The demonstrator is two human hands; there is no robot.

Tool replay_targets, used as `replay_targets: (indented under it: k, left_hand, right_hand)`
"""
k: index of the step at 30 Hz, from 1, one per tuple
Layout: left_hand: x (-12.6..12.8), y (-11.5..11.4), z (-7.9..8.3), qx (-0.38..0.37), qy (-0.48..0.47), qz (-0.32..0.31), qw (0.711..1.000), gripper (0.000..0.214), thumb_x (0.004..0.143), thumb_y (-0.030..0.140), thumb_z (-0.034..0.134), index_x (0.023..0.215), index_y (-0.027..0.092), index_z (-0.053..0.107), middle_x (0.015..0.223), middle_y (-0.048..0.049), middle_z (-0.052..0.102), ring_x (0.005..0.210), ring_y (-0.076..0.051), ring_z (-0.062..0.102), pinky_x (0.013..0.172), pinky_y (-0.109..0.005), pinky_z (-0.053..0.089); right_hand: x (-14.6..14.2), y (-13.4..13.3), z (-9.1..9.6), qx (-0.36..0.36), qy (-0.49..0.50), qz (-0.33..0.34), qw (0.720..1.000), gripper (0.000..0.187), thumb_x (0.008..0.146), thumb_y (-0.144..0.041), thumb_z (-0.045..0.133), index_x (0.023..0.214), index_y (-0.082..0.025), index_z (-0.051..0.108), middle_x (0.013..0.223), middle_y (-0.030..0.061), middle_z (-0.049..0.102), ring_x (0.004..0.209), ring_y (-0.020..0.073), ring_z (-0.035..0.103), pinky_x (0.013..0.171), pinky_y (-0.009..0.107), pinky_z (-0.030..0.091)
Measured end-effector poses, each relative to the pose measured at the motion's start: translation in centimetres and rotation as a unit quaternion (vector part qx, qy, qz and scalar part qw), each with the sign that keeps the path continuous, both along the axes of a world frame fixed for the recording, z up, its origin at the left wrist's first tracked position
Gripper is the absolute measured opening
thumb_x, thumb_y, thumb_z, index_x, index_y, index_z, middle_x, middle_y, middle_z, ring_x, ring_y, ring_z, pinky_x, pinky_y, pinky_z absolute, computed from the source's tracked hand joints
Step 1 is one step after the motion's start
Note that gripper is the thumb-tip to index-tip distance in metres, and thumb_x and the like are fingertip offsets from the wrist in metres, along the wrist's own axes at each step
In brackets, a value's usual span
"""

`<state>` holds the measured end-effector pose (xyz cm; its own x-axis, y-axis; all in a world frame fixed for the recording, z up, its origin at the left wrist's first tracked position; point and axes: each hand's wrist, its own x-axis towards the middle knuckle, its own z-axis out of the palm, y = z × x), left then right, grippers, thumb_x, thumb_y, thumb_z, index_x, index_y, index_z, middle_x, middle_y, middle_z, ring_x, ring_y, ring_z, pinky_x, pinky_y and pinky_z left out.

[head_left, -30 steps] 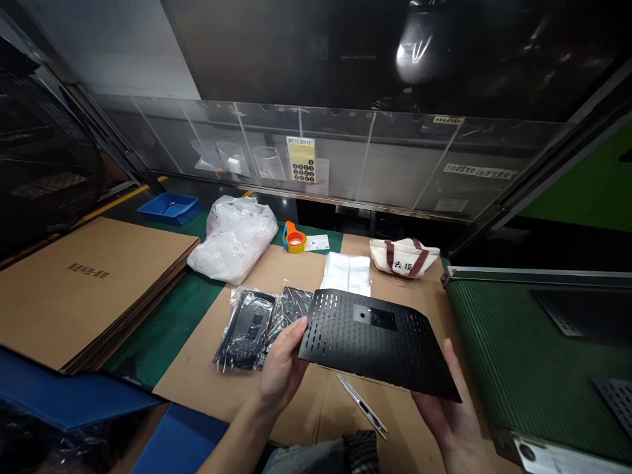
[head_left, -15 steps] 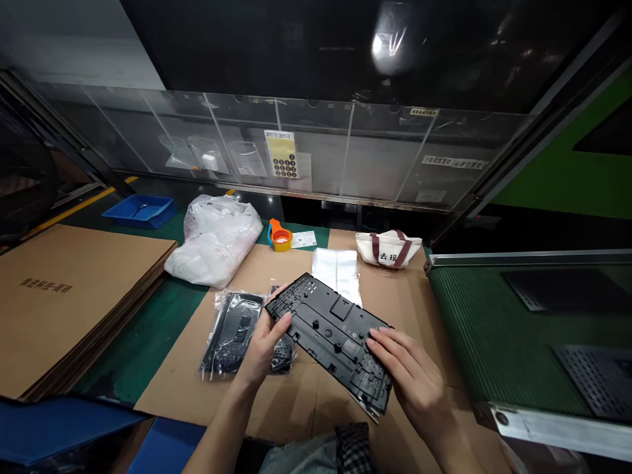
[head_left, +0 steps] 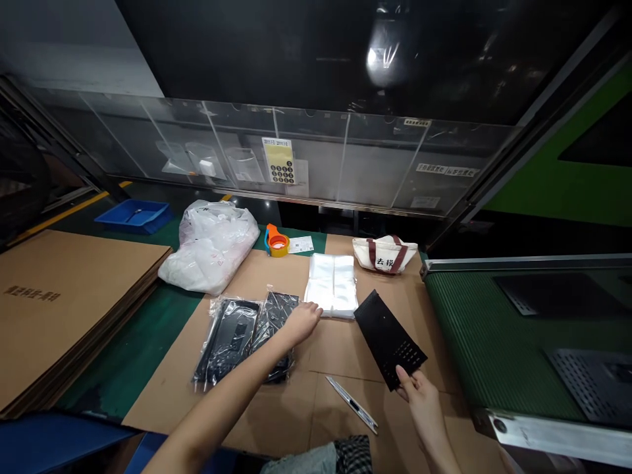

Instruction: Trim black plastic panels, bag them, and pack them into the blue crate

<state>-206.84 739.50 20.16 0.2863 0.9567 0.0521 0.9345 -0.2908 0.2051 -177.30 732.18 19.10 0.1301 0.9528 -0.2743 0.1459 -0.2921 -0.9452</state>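
Observation:
My right hand holds a thin black plastic panel by its lower right end, thumb on top. Rows of slots run through that end, and the panel is tilted above the cardboard. My left hand has its fingers bent and together at the lower left corner of a stack of clear plastic bags; whether it grips a bag is hidden. Under and beside my left forearm lie black panels in clear bags. A slim silver and black utility knife rests on the cardboard sheet between my hands.
A green conveyor belt on the right carries black panels. Behind are a small canvas bag, an orange tape dispenser, a white plastic sack and a blue tray. Stacked cardboard stands left.
My left hand has let go of the panel and moved to the bag stack. My right hand has turned the panel over and carried it right, uncovering the knife.

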Motion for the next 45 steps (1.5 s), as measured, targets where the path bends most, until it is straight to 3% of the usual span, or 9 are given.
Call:
replay_targets:
  k: [4, 8, 14, 19, 23, 31, 38, 45]
  left_hand:
    - [0.6, 1.5, -4.2, 0.019, 0.077, -0.05, 0.996, 0.036, 0.081, 0.003, 0.036, 0.115, 0.005, 0.049, 0.119, -0.0216, 0.051, 0.114, -0.026, 0.047, 0.094, -0.04, 0.037]
    - [-0.2, 2.6, -5.7, 0.037, 0.12, -0.068, 0.99, 0.041, 0.082, 0.0, 0.027, 0.12, -0.001, 0.042, 0.125, -0.0277, 0.044, 0.119, -0.029, 0.042, 0.094, -0.044, 0.036]
    - [-0.9, 3.2, -5.3, 0.042, 0.133, -0.09, 0.986, 0.038, 0.085, 0.004, 0.029, 0.12, 0.001, 0.043, 0.122, -0.0254, 0.047, 0.116, -0.028, 0.043, 0.096, -0.045, 0.032]
    - [-0.8, 3.6, -5.1, 0.007, 0.116, -0.064, 0.991, 0.026, 0.087, 0.021, 0.043, 0.11, 0.01, 0.051, 0.108, -0.0112, 0.055, 0.103, -0.022, 0.051, 0.089, -0.043, 0.039]
    - [-0.8, 4.6, -4.5, -0.045, 0.091, -0.022, 0.995, 0.022, 0.084, 0.029, 0.052, 0.093, 0.01, 0.057, 0.096, -0.0077, 0.059, 0.093, -0.019, 0.055, 0.083, -0.04, 0.044]
    - [-1.4, 6.8, -3.1, -0.133, -0.009, 0.122, 0.984, 0.025, 0.084, 0.035, 0.05, 0.092, 0.013, 0.058, 0.09, -0.0044, 0.06, 0.081, -0.015, 0.058, 0.074, -0.035, 0.048]
    - [-1.2, 6.7, -3.7, -0.18, -0.106, 0.176, 0.962, 0.024, 0.084, 0.033, 0.051, 0.097, 0.013, 0.057, 0.097, -0.0058, 0.059, 0.087, -0.017, 0.057, 0.078, -0.037, 0.048]
    - [-1.3, 7.0, -4.2, -0.208, -0.211, 0.236, 0.925, 0.025, 0.084, 0.033, 0.051, 0.097, 0.013, 0.057, 0.096, -0.0054, 0.059, 0.084, -0.016, 0.057, 0.075, -0.035, 0.049]
  right_hand:
    - [0.1, -0.9, -0.5, -0.044, 0.083, -0.023, 0.995, 0.042, 0.064, -0.053, 0.063, 0.056, -0.021, 0.037, 0.049, -0.0075, 0.038, 0.054, 0.0113, 0.044, 0.06, 0.025, 0.045]
    - [-0.3, -1.3, 0.4, -0.067, 0.119, -0.018, 0.991, 0.038, 0.063, -0.051, 0.065, 0.067, -0.017, 0.051, 0.06, -0.003, 0.053, 0.064, 0.0143, 0.051, 0.069, 0.027, 0.047]
    - [-1.1, -0.9, 1.6, -0.05, 0.116, -0.027, 0.992, 0.039, 0.062, -0.051, 0.067, 0.057, -0.019, 0.045, 0.051, -0.0055, 0.045, 0.056, 0.0124, 0.047, 0.061, 0.025, 0.046]
    - [-1.9, -0.6, 1.7, -0.018, 0.109, -0.009, 0.994, 0.04, 0.064, -0.053, 0.063, 0.057, -0.019, 0.044, 0.054, -0.0048, 0.045, 0.056, 0.0123, 0.045, 0.058, 0.025, 0.043]
    - [-2.5, -0.5, 1.8, 0.008, 0.06, 0.012, 0.998, 0.039, 0.067, -0.055, 0.06, 0.061, -0.018, 0.049, 0.058, -0.0027, 0.049, 0.059, 0.0142, 0.046, 0.057, 0.025, 0.04]
    - [-4.6, -0.4, 1.3, 0.087, -0.087, 0.063, 0.99, 0.046, 0.076, -0.059, 0.045, 0.067, -0.015, 0.056, 0.061, 0.0023, 0.058, 0.058, 0.0158, 0.051, 0.054, 0.025, 0.039]
    - [-7.0, -0.2, 0.6, 0.137, -0.142, 0.093, 0.976, 0.045, 0.081, -0.055, 0.042, 0.067, -0.016, 0.059, 0.057, 0.0046, 0.06, 0.051, 0.0167, 0.051, 0.05, 0.025, 0.037]
    - [-8.2, -0.6, -1.0, 0.168, -0.185, 0.127, 0.96, 0.05, 0.085, -0.053, 0.034, 0.09, -0.014, 0.064, 0.083, 0.017, 0.069, 0.07, 0.0264, 0.065, 0.057, 0.029, 0.043]
